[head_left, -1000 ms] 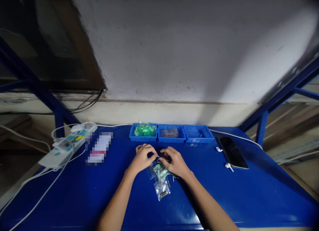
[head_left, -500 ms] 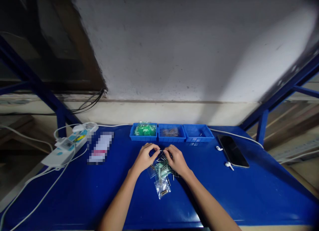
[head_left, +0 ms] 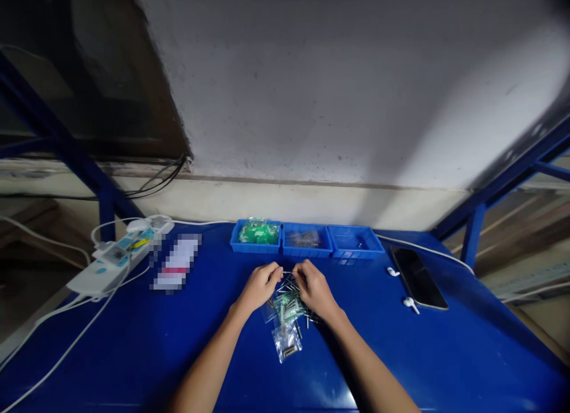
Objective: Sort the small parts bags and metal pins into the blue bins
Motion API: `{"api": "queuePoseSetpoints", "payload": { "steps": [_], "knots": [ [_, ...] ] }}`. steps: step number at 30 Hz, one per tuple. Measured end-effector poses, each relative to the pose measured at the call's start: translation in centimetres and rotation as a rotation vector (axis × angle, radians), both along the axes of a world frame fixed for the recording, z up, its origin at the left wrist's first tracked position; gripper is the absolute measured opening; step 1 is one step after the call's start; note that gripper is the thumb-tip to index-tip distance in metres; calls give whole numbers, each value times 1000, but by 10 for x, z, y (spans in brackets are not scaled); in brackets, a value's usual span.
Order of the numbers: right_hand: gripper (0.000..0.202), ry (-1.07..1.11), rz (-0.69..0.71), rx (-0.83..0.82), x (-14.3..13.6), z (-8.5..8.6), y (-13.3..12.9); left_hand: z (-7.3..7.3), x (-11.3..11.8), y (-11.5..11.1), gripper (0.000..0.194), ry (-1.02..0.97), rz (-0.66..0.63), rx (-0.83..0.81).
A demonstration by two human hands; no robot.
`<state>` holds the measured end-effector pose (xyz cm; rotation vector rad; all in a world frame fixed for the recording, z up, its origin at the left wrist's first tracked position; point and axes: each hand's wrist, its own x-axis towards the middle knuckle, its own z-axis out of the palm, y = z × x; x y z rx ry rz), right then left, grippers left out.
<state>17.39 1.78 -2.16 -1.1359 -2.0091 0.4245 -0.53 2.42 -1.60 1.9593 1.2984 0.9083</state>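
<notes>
A thin metal rod [head_left: 287, 273] spans the gap between my two hands, too small to identify further. My left hand [head_left: 262, 284] pinches its left end between thumb and fingers. At the other end, my right hand [head_left: 313, 287] has its fingers closed on it. Below them lies a pile of slim metal pins [head_left: 307, 317], partly covered by my right hand. Mixed into the pile are small clear bags with green print [head_left: 289, 306]. Closest to me is a clear plastic bag [head_left: 287, 345] with small brass-coloured pieces inside.
Three blue bins stand behind my hands: the left bin [head_left: 256, 247] holds green packets, the middle bin [head_left: 307, 250] clear bags, the right bin [head_left: 356, 253] a few small bits. A phone [head_left: 420, 278] and white earbuds [head_left: 409, 304] lie right; a power strip [head_left: 104, 273] with cables lies left.
My left fingers have drawn closer together around the rod's end. Both hands keep their hold on it, and the whole view has shifted slightly.
</notes>
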Motion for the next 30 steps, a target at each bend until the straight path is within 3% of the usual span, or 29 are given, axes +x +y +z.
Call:
{"api": "queuePoseSetpoints", "payload": {
  "steps": [5, 16, 24, 30],
  "knots": [
    [17, -35, -8, -26, 2, -3, 2, 1, 0, -1, 21, -12, -11, 26],
    [26, -69, -43, -41, 1, -2, 2, -2, 2, -1, 27, -34, 30, 34],
    [14, -88, 41, -51, -1, 10, -5, -9, 1, 2, 36, -49, 78, 14],
    [25, -66, 5, -58, 0, 8, -2, -2, -1, -2, 24, -105, 19, 4]
  ]
}}
